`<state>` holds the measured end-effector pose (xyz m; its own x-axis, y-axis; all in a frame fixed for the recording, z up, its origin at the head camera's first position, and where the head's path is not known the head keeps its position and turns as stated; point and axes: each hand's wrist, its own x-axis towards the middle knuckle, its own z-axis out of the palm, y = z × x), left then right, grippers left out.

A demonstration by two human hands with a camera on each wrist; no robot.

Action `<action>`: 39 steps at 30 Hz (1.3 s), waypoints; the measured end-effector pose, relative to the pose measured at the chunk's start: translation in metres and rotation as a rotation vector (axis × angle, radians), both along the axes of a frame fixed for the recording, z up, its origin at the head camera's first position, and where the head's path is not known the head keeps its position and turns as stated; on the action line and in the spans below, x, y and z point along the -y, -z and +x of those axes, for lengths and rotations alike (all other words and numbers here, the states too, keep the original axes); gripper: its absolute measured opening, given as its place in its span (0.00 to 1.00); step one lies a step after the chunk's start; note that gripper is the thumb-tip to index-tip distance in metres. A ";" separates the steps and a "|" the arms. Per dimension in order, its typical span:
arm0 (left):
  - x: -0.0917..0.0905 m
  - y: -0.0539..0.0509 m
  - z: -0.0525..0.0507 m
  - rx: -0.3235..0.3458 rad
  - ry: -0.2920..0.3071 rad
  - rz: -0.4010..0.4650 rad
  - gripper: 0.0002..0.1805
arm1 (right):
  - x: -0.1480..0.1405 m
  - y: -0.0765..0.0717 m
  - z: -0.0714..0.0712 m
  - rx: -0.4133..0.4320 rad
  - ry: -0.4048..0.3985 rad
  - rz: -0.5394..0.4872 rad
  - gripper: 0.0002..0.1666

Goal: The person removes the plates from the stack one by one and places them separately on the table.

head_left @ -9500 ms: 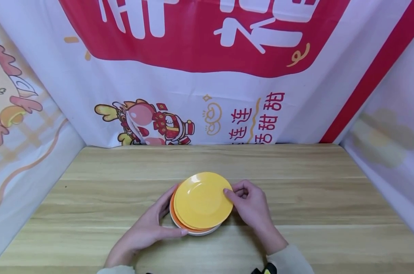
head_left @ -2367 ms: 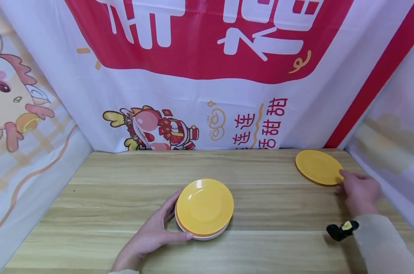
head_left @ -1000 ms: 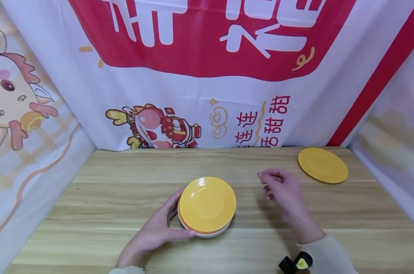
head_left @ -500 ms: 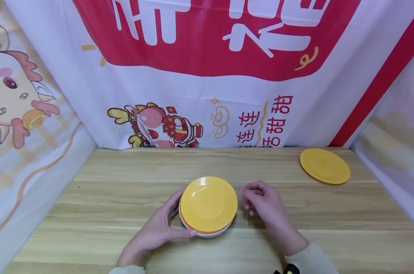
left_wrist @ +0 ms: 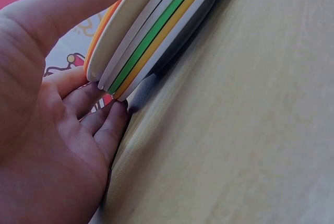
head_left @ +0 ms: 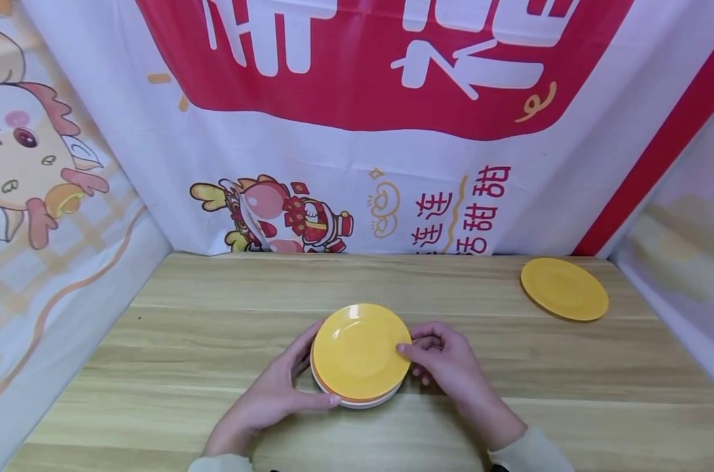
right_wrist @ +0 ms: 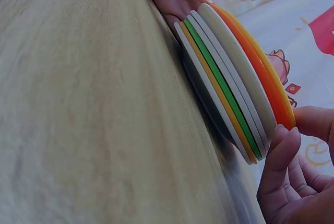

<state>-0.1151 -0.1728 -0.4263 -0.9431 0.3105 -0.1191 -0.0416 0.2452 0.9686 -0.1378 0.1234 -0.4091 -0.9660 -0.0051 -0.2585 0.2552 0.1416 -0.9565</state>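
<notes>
A stack of small plates stands in the middle of the table in the head view, a yellow plate (head_left: 361,354) on top. My left hand (head_left: 271,394) holds the stack's left side, thumb at the near rim and fingers round the far side. At the right rim my right hand (head_left: 451,367) pinches the yellow plate, thumb on top and fingers at the edge. The right wrist view shows an orange plate (right_wrist: 259,72) beneath it, then pale ones, a green plate (right_wrist: 223,82) and others. Whether the fingertips also touch the orange plate I cannot tell.
Another yellow plate (head_left: 564,289) lies flat at the table's far right corner. The wooden table (head_left: 227,288) meets a printed cloth backdrop (head_left: 309,144) behind, with cloth walls at both sides.
Earlier, my right hand took a yellow plate off the stack and set it at the far right. It has since come back left, now pinching the new top plate. My left hand kept hold.
</notes>
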 end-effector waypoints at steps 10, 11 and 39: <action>-0.002 0.000 0.000 0.001 0.004 0.003 0.65 | 0.000 0.000 -0.001 0.021 0.012 0.025 0.21; -0.003 0.000 0.000 0.001 0.003 0.002 0.65 | 0.000 0.000 -0.001 0.020 0.016 0.027 0.21; 0.000 0.000 0.001 0.005 -0.001 0.007 0.65 | -0.002 -0.001 -0.001 -0.014 0.018 0.025 0.22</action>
<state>-0.1137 -0.1729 -0.4268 -0.9429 0.3100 -0.1214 -0.0464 0.2386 0.9700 -0.1387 0.1255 -0.4081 -0.9693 0.0188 -0.2452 0.2450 0.1607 -0.9561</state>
